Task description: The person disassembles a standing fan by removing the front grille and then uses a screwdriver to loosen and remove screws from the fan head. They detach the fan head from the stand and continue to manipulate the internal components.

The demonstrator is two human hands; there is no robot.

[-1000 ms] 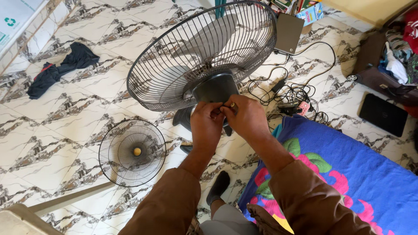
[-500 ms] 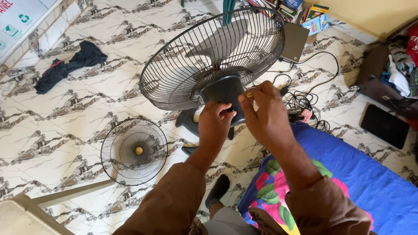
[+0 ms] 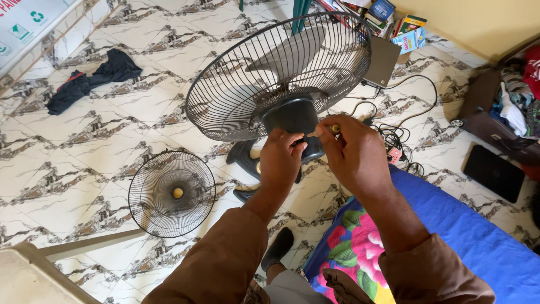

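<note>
Floor (image 3: 101,141): patterned tile, everything is laid out on it. Blue flowered mat (image 3: 450,225) at 4 o'clock, the person apparently sits at its edge.

Fan (image 3: 281,79) just above centre, tilted so the rear guard and blades face up and away; that puts the dark motor housing (image 3: 289,115) toward the person, within reach of both hands. Loose front guard (image 3: 171,193) lies flat at 8 o'clock, off the fan and clear of the work.

Dark cloth (image 3: 90,79) at 10 o'clock, cable tangle (image 3: 394,141) at 2 o'clock, black slab (image 3: 494,173) at 3 o'clock.

Left hand (image 3: 281,160): fingers curled, gripping the bottom of the housing, likely steadying it.

Right hand (image 3: 351,152): thumb and fingers pinched around a yellow-tipped tool (image 3: 335,129), probably a screwdriver, pointed at the housing; shaft hidden.
</note>
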